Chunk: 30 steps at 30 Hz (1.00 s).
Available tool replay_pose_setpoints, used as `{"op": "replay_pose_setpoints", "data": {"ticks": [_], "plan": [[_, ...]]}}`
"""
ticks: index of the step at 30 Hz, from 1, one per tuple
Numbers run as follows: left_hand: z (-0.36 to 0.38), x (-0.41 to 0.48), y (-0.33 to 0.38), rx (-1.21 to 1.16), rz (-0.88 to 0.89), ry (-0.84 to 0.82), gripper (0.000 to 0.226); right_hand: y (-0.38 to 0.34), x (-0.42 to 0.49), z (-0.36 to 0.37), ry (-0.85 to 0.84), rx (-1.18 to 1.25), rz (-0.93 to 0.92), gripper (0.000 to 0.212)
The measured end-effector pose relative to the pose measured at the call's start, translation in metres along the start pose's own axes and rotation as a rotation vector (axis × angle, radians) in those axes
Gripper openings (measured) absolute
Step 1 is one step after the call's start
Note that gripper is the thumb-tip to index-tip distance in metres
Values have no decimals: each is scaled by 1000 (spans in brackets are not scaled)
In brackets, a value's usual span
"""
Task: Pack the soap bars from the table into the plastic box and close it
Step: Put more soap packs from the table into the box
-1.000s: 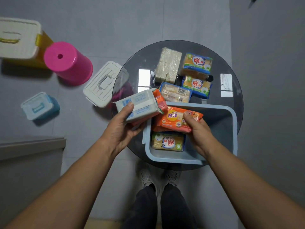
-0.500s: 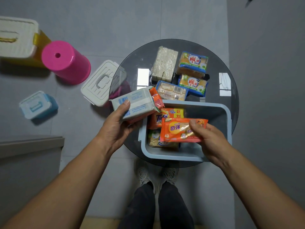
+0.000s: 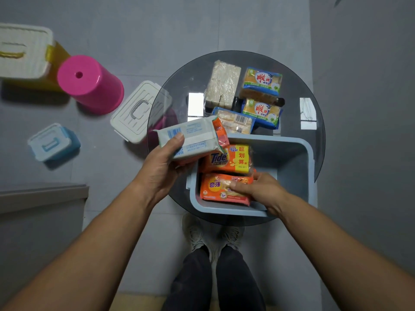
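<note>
An open pale blue plastic box (image 3: 310, 167) stands at the near edge of a round dark glass table (image 3: 298, 70). Inside its left part lie an orange Tide soap pack (image 3: 229, 158) and, nearer me, an orange soap pack (image 3: 217, 187). My right hand (image 3: 258, 189) is down in the box, fingers on that nearer orange pack. My left hand (image 3: 161, 169) holds a white and orange soap pack (image 3: 193, 136) above the box's far left corner. On the table beyond the box lie a clear-wrapped white pack (image 3: 223, 84), two blue and yellow packs (image 3: 262, 83) (image 3: 261, 112) and a blue-edged pack (image 3: 235, 123).
A white lid with a grey handle (image 3: 137, 111) lies on the floor left of the table, partly under the glass. Further left are an upturned pink bucket (image 3: 89, 84), a small blue box (image 3: 52, 142) and a yellow box with white lid (image 3: 24, 52). My shoes (image 3: 213, 236) stand below the table's near edge.
My right hand has carried the orange pack from above the box down into its near left part, covering the pack that lay there. My left hand has kept its pack in place.
</note>
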State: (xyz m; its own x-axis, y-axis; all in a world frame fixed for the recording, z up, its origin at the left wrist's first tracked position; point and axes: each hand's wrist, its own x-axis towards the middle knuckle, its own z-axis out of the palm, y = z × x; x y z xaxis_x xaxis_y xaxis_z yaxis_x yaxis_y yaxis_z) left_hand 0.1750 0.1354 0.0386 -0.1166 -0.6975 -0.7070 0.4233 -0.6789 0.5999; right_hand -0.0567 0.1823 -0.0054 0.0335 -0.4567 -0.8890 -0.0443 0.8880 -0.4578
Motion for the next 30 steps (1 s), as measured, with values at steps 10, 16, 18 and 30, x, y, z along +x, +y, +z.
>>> {"op": "replay_pose_setpoints", "data": {"ticks": [10, 16, 18, 30], "plan": [[-1, 0, 2, 120, -12, 9, 34, -1, 0, -9, 70, 87, 75, 38], [17, -19, -10, 319, -65, -32, 48, -17, -38, -26, 151, 137, -103, 42], [27, -26, -20, 371, -114, -58, 44, -17, -52, -25, 26, 263, -116, 46], [39, -29, -53, 774, -125, 60, 28, 5, -28, -24, -2, 42, -53, 55]]}}
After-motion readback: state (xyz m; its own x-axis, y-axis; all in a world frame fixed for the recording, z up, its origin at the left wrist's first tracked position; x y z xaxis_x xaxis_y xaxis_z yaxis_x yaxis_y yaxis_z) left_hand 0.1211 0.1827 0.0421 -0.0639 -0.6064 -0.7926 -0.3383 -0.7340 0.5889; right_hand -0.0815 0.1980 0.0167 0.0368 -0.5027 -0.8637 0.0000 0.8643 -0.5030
